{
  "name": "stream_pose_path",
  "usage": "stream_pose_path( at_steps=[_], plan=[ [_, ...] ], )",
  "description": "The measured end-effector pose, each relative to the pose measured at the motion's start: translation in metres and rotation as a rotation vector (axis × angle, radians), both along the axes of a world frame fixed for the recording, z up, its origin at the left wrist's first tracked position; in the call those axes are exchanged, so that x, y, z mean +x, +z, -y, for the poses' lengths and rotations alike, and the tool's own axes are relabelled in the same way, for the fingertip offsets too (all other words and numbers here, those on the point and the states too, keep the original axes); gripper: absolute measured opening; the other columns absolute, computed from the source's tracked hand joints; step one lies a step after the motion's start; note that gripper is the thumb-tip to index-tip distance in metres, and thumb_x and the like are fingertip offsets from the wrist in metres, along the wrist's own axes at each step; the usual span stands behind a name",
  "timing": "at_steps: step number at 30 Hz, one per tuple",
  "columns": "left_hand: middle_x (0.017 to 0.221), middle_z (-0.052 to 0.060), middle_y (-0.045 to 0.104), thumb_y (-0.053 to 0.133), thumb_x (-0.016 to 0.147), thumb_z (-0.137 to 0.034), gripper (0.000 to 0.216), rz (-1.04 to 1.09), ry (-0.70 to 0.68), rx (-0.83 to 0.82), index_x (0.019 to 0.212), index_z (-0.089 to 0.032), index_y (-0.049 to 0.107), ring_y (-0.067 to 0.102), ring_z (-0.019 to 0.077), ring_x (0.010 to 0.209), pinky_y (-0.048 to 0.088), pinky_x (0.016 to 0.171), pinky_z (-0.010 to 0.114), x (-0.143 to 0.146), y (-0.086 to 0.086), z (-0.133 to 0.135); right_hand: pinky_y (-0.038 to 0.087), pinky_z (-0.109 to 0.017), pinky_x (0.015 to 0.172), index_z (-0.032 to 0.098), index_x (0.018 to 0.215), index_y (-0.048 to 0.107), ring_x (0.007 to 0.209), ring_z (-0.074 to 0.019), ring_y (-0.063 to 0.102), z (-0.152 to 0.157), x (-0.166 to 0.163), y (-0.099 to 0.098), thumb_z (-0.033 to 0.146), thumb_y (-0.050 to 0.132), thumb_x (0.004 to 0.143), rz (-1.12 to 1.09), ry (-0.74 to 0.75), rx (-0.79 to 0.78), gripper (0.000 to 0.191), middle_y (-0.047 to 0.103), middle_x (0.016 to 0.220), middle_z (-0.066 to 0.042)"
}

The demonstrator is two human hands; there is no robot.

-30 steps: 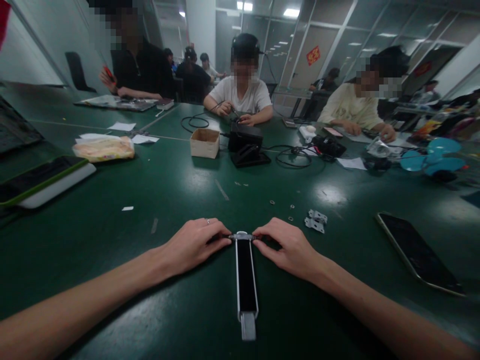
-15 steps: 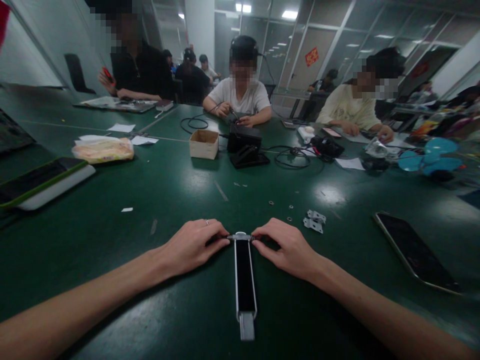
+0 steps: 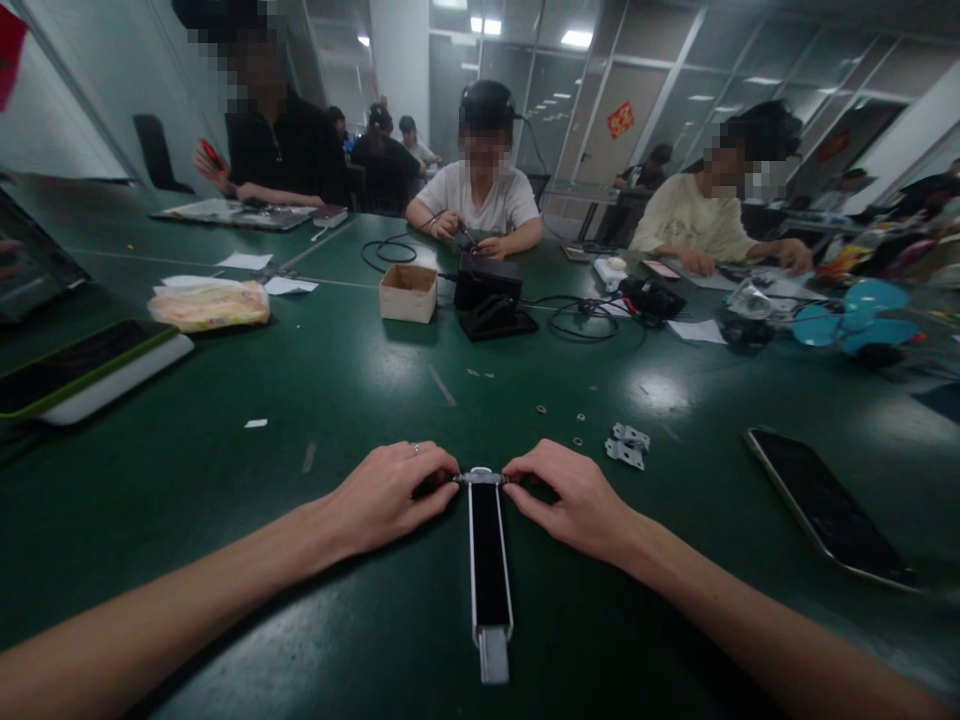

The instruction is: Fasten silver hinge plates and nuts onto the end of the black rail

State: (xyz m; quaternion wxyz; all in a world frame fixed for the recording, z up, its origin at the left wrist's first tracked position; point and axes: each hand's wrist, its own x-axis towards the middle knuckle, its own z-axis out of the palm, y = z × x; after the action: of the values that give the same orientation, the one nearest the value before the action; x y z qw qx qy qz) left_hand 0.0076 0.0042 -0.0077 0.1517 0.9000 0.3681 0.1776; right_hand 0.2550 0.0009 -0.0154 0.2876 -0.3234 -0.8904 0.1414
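A long narrow part with a black face and pale rim (image 3: 490, 560) lies on the green table (image 3: 360, 640), pointing toward me. Its near end carries a grey metal tab (image 3: 494, 656); across its far end runs a short metal crosspiece (image 3: 482, 478) with thin, screw-like ends. My left hand (image 3: 397, 495) pinches the left end between thumb and fingers, a ring on one finger. On the opposite side, my right hand (image 3: 566, 495) is closed in a pinch on the right end. The fingertips hide the outermost tips, so whether small nuts sit there cannot be made out.
Right of my hands lie metal brackets (image 3: 628, 446), small nuts (image 3: 578, 441) and a phone (image 3: 831, 508). A small cardboard box (image 3: 409, 293) and a black device (image 3: 489, 290) stand ahead. Leftward are a green-edged phone (image 3: 82, 365) and a packet (image 3: 210, 303). Several people sit around.
Both hands keep their pinch on the crosspiece, with only slight finger shifts. The view has moved a little. Across the table, the right-hand person's hand has moved outward to the right.
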Motion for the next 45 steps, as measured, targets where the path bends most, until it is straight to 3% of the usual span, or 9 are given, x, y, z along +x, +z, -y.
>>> stream_pose_path(
  at_steps=[22,45],
  plan=[
    [0.08,0.002,0.061,0.051,0.088,-0.022,0.013,-0.027,-0.005,0.022,0.095,-0.016,0.06,0.057,0.0148,0.067,0.043,0.06,0.025,0.004,0.0,-0.001,0.048,-0.028,0.065,0.015,0.092,0.062,0.072,-0.0154,0.057,0.0,-0.004,-0.001,0.018,0.054,0.088,0.003,-0.006,0.004,0.009,0.065,0.081,-0.005],
    [0.078,0.001,0.061,0.049,0.09,-0.025,0.015,-0.031,0.033,0.042,0.096,-0.017,0.059,0.056,0.0145,0.064,0.043,0.058,0.025,0.001,-0.012,-0.003,0.048,-0.027,0.064,0.016,0.091,0.063,0.071,-0.0155,0.057,0.001,-0.006,0.002,0.02,0.053,0.089,0.002,-0.006,0.04,0.011,0.065,0.078,-0.005]
  ],
)
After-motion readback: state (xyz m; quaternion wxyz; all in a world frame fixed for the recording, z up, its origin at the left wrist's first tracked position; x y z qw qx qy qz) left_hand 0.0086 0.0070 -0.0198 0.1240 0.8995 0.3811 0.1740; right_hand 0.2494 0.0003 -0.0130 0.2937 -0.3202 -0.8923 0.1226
